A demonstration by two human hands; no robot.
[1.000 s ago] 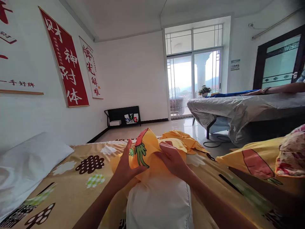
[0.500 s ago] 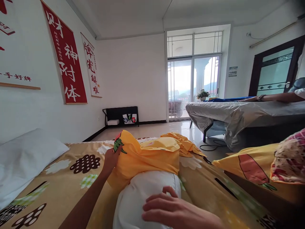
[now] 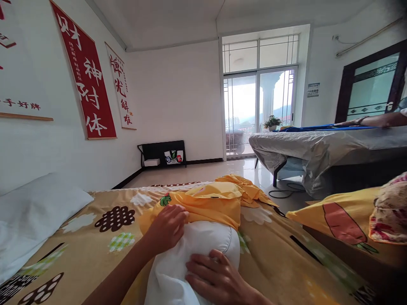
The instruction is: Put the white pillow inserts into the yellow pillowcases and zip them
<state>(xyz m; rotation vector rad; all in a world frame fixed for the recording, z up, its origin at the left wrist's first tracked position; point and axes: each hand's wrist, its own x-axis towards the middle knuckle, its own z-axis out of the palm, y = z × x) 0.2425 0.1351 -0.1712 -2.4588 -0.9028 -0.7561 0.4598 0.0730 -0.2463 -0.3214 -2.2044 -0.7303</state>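
Note:
A white pillow (image 3: 210, 237) lies on the bed, its far end inside a yellow pillowcase (image 3: 219, 207) with a printed fruit or vegetable picture. My left hand (image 3: 168, 228) is closed at the left side of the pillowcase's opening, fingers pinched on the cloth where it meets the pillow. Its fingertips are partly hidden. On the near part of the pillow rests my right hand (image 3: 218, 277), fingers bent and gripping the white fabric, which is creased beside it. The pillowcase's far end lies bunched toward the bed's far edge.
A patterned brown sheet (image 3: 121, 262) covers the bed. Another white pillow (image 3: 41, 220) lies at left. At right are a yellow carrot-print cloth (image 3: 343, 220) and a floral item (image 3: 389, 212). Beyond, a person's arm (image 3: 378, 120) rests over a plastic-covered table (image 3: 286, 144).
My left hand has left the pillowcase's far-left corner and come nearer, to the opening's edge. The raised corner has dropped flat. My right hand has settled onto the pillow and its fingers have curled.

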